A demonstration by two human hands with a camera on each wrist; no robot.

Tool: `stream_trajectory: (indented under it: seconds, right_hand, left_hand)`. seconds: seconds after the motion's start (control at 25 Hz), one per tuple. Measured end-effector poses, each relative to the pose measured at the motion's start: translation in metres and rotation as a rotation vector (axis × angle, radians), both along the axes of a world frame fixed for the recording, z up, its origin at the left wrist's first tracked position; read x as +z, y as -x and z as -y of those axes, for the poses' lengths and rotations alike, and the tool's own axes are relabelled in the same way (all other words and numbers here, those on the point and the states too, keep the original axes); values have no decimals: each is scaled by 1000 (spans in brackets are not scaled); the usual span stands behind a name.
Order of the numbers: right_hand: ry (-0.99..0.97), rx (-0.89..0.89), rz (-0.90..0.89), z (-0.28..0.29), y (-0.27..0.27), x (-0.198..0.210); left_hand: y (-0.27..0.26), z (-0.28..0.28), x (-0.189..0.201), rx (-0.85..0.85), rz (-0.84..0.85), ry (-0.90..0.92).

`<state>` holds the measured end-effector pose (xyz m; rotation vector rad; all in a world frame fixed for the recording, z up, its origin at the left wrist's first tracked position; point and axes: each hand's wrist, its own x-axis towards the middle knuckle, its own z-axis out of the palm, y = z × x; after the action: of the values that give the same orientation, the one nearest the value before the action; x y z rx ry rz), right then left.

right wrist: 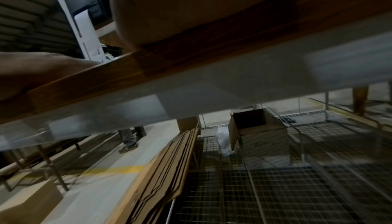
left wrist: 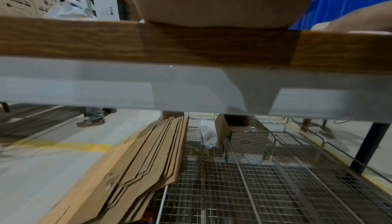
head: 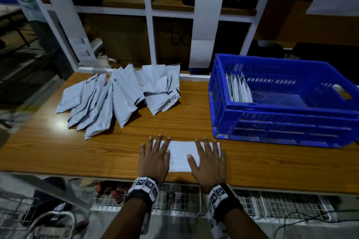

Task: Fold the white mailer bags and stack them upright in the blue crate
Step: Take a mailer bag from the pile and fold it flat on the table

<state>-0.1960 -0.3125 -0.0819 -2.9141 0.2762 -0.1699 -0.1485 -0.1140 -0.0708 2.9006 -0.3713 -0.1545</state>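
Both hands lie flat on a white mailer bag [head: 179, 156] at the near edge of the wooden table [head: 116, 153]. The left hand [head: 154, 158] covers the bag's left end and the right hand [head: 210, 163] its right end, fingers straight and spread, pressing down rather than gripping anything. The bag lies lengthwise between them, its near edge close to the table's front edge. Farther back and to the left, a loose pile of bags [head: 118, 97] fans out across the tabletop, well apart from the hands. To the right sits the blue crate [head: 281, 122], and inside it, against its left wall, a short row of folded bags [head: 239, 88] stands upright; the rest of the crate floor shows bare. Below the table, the wrist views show a wire mesh shelf [left wrist: 265, 185] carrying flattened cardboard sheets [left wrist: 135, 169] and an open carton [left wrist: 246, 142].
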Motion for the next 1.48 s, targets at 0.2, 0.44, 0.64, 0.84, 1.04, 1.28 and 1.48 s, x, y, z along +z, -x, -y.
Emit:
stream_trajectory:
  seconds: [0.2, 0.44, 0.64, 0.84, 1.04, 1.28, 1.48]
  right_hand:
    - [-63, -101, -58, 17, 15, 4]
    - [-75, -153, -164, 25, 23, 9]
    - [-128, -244, -233, 17, 29, 13]
    - [-212, -288, -285, 5, 35, 24]
    - [-456, -356, -199, 2, 27, 34]
    - [-236, -98, 53, -63, 18, 35]
    - [39, 64, -102, -53, 19, 10]
  left_hand:
    - [-3, -6, -3, -23, 6, -12]
    - [-8, -20, 0, -121, -14, -83]
    - [-9, -23, -4, -179, -29, -63]
    - [-13, -30, -7, -217, -36, -61]
    - [-14, -30, -5, -278, -63, -70]
    - [-11, -37, -7, -263, -91, -60]
    - [-12, -45, -13, -308, 0, -30]
